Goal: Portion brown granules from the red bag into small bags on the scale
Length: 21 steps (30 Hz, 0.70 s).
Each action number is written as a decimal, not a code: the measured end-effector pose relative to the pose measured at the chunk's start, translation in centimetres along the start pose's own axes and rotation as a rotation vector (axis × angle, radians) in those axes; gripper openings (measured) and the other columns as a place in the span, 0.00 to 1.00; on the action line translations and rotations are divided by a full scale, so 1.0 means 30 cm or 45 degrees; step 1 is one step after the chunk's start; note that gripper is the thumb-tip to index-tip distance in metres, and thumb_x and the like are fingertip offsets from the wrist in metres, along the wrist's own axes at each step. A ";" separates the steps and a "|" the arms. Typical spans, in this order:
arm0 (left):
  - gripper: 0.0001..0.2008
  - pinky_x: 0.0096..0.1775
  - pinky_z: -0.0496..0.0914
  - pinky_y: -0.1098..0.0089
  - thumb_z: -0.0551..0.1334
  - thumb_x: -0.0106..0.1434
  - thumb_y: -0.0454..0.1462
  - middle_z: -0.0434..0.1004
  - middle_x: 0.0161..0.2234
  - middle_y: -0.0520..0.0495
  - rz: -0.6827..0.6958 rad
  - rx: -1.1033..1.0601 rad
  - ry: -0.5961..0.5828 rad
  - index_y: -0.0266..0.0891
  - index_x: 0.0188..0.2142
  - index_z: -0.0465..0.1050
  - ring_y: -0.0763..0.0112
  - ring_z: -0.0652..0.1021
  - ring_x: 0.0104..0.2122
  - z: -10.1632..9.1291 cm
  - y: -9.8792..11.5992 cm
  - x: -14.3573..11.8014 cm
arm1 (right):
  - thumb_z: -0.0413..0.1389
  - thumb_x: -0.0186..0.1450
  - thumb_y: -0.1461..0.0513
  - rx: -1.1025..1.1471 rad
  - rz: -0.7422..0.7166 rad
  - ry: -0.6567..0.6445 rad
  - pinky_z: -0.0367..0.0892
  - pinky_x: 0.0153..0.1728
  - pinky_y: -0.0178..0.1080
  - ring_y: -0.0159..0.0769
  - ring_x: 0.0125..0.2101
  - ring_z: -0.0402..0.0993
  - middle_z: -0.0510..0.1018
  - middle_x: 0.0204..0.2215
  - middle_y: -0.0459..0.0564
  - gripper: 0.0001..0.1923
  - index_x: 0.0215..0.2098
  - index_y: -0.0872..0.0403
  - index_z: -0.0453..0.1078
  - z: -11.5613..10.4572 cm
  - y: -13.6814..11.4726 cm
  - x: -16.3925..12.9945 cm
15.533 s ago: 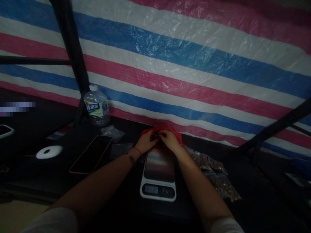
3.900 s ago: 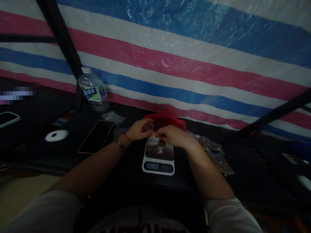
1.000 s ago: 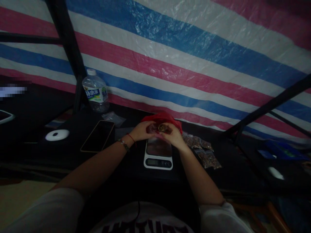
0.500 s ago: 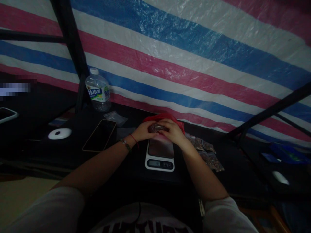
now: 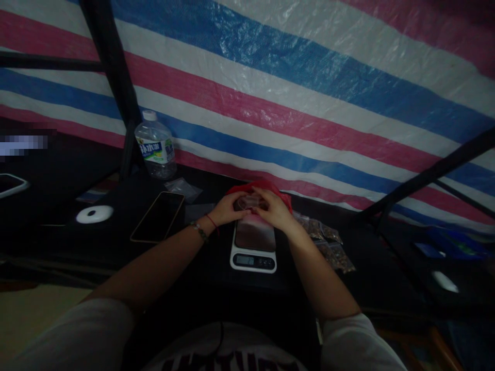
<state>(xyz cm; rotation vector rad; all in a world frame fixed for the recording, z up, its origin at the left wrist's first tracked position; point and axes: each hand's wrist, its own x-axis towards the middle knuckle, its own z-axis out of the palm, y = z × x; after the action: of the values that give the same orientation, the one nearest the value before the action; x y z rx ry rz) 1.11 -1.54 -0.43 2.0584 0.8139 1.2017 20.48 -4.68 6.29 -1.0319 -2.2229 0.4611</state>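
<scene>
Both hands hold a small clear plastic bag [image 5: 250, 201] with brownish contents, just above the far end of a white digital scale [image 5: 253, 262]. My left hand [image 5: 229, 207] grips the bag's left side, wearing a red string and a beaded bracelet at the wrist. On the other side, my right hand [image 5: 275, 208] has its fingers curled round the bag. Behind them spreads a red plastic bag [image 5: 255, 186], partly hidden by the hands. The scale's metal plate shows below the fingers, and its display is lit.
Several filled small bags [image 5: 333, 253] lie right of the scale. To the left are a phone [image 5: 158, 216], some flat clear bags [image 5: 183, 189], a white round object [image 5: 95, 214] and a large plastic bottle [image 5: 155, 147]. Dark frame bars and striped sheeting [image 5: 270, 113] stand behind.
Both hands stay at nearly the same spot; the fingers and the small bag have shifted slightly, with more of its clear plastic showing. The scale's display reading looks different.
</scene>
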 end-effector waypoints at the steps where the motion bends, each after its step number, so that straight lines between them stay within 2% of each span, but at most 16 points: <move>1: 0.26 0.49 0.70 0.58 0.67 0.53 0.43 0.76 0.47 0.41 -0.001 0.004 -0.004 0.36 0.50 0.69 0.59 0.77 0.45 -0.001 0.000 0.000 | 0.58 0.58 0.66 -0.030 0.005 -0.004 0.64 0.53 0.45 0.41 0.52 0.68 0.71 0.53 0.55 0.33 0.61 0.51 0.61 -0.002 0.001 -0.003; 5: 0.23 0.47 0.71 0.61 0.65 0.56 0.43 0.78 0.43 0.43 -0.012 -0.016 -0.013 0.37 0.49 0.69 0.62 0.78 0.42 -0.004 -0.004 -0.002 | 0.58 0.54 0.69 -0.079 0.053 -0.006 0.66 0.50 0.44 0.41 0.47 0.70 0.74 0.44 0.53 0.25 0.50 0.53 0.70 -0.016 0.013 -0.032; 8: 0.21 0.46 0.71 0.63 0.62 0.59 0.43 0.77 0.43 0.43 -0.042 -0.048 0.162 0.37 0.49 0.69 0.63 0.77 0.42 -0.009 -0.011 -0.002 | 0.57 0.53 0.70 -0.028 0.099 -0.004 0.66 0.48 0.41 0.39 0.45 0.71 0.75 0.42 0.51 0.21 0.45 0.53 0.71 -0.015 0.027 -0.075; 11: 0.20 0.46 0.71 0.63 0.59 0.61 0.44 0.76 0.44 0.44 -0.104 -0.069 0.378 0.37 0.49 0.68 0.64 0.77 0.42 -0.016 -0.019 -0.001 | 0.59 0.54 0.68 -0.066 0.179 -0.107 0.66 0.47 0.42 0.39 0.43 0.72 0.76 0.41 0.50 0.18 0.44 0.53 0.71 0.006 0.032 -0.125; 14: 0.20 0.47 0.71 0.63 0.57 0.61 0.46 0.76 0.43 0.44 -0.128 -0.050 0.448 0.37 0.50 0.67 0.64 0.76 0.42 -0.022 -0.027 -0.001 | 0.63 0.54 0.64 -0.131 0.196 -0.191 0.65 0.49 0.45 0.43 0.46 0.71 0.76 0.44 0.52 0.21 0.47 0.53 0.71 0.020 0.033 -0.153; 17: 0.20 0.46 0.71 0.64 0.57 0.62 0.45 0.76 0.42 0.44 -0.132 -0.004 0.457 0.37 0.49 0.68 0.65 0.77 0.41 -0.028 -0.035 -0.001 | 0.61 0.59 0.60 -0.101 0.133 -0.119 0.61 0.56 0.47 0.43 0.54 0.66 0.72 0.53 0.54 0.27 0.56 0.51 0.66 0.006 0.049 -0.133; 19: 0.19 0.45 0.72 0.65 0.57 0.61 0.45 0.76 0.41 0.44 -0.145 0.049 0.467 0.37 0.49 0.68 0.66 0.77 0.39 -0.036 -0.042 0.001 | 0.55 0.64 0.61 -0.088 0.116 -0.040 0.61 0.56 0.46 0.40 0.54 0.67 0.72 0.53 0.54 0.21 0.56 0.52 0.66 -0.006 0.076 -0.088; 21: 0.19 0.44 0.72 0.65 0.59 0.60 0.44 0.77 0.40 0.45 -0.167 0.133 0.498 0.37 0.49 0.68 0.66 0.77 0.39 -0.046 -0.048 0.006 | 0.51 0.66 0.64 -0.133 0.131 -0.050 0.64 0.53 0.43 0.39 0.50 0.71 0.76 0.49 0.54 0.16 0.51 0.54 0.71 -0.006 0.112 -0.027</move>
<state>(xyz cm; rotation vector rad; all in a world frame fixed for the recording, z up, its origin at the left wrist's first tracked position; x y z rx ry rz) -0.35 -0.23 -0.88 1.8388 1.1955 1.5384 22.85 -3.19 4.25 -1.2059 -2.2564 0.4164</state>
